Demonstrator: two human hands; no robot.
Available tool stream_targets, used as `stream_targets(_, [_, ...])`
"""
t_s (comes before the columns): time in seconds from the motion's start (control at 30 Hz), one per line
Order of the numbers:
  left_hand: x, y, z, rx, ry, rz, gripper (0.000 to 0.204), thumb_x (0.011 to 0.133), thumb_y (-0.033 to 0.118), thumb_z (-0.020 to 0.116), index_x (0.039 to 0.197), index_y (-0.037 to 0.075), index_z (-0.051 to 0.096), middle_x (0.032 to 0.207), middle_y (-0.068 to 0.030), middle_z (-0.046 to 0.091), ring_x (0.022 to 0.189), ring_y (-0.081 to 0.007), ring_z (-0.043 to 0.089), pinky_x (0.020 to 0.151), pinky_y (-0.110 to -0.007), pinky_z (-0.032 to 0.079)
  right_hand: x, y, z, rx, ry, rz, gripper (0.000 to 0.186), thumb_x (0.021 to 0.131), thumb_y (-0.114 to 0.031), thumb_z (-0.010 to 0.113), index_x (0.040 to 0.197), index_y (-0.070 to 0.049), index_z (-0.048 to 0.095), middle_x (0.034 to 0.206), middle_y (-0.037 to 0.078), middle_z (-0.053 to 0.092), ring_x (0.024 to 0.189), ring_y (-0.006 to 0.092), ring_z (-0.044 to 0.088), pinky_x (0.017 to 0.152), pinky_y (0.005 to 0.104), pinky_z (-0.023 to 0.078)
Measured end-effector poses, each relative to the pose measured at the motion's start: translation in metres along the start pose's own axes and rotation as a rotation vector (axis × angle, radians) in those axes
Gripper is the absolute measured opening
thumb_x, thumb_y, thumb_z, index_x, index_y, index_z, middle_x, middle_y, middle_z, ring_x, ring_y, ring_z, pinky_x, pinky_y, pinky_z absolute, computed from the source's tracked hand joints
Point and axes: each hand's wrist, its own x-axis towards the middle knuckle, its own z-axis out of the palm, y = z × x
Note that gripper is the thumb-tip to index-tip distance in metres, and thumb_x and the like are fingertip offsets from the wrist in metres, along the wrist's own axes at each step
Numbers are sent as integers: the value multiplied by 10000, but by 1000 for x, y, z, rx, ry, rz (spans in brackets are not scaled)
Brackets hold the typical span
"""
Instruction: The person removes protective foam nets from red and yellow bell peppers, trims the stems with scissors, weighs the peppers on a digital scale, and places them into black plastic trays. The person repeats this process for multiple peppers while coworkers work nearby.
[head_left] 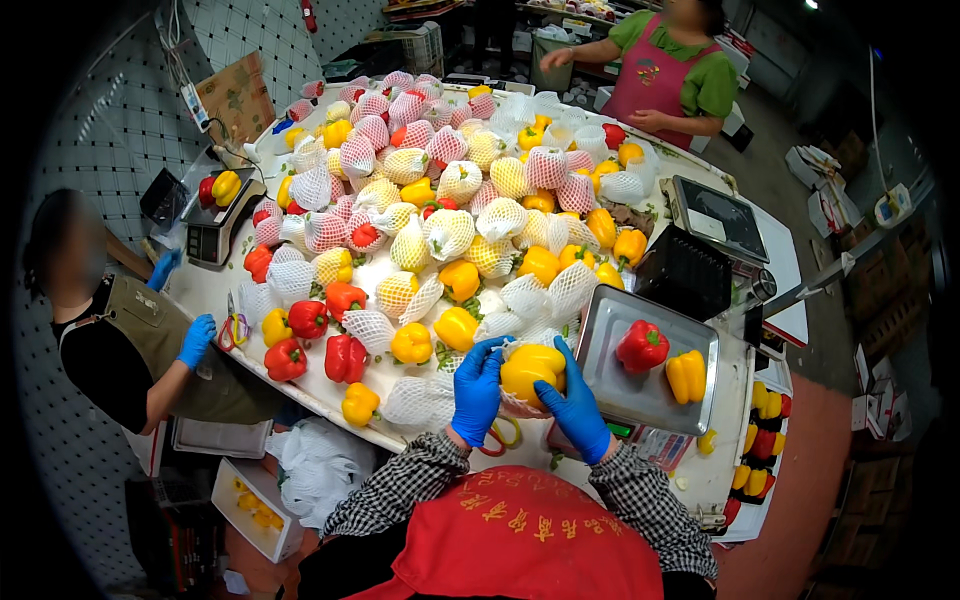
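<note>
My left hand (477,392) and my right hand (581,410), both in blue gloves, grip a yellow bell pepper (529,373) from its two sides. White foam netting shows along the pepper's lower edge and near my left fingers. Just below my hands lies a pair of scissors (509,436) with coloured handles, partly hidden. To the right, a metal tray (590,372) bears a red bell pepper (642,346) and a yellow one (686,378). Loose yellow peppers (411,343) and an empty white foam net (418,403) lie left of my hands.
A large pile of net-wrapped peppers (450,233) covers the table's middle. A black box (684,273) and a scale (722,218) stand at right. One co-worker (150,340) stands left beside another scale (208,240); another (670,75) is across the table. Packed peppers (760,445) sit lower right.
</note>
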Motion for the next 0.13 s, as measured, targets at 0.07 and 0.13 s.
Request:
stream_targets(0.07, [2, 8, -1, -56, -9, -10, 212, 1044, 128, 546, 1182, 23, 669, 1120, -58, 686, 1016, -122, 626, 930, -263, 507, -3, 8, 5, 51, -15, -47, 1034, 884, -320, 783, 1606, -69, 88, 1536, 199, 356, 1393, 304, 419, 1141, 395, 381])
stream_targets(0.13, [4, 27, -3, -54, -33, -94, 219, 1040, 130, 553, 1205, 29, 657, 1130, -49, 693, 1020, -100, 614, 944, -242, 497, -6, 8, 7, 23, -35, -124, 1020, 907, -349, 756, 1613, -91, 67, 1532, 192, 365, 1398, 302, 416, 1147, 391, 374])
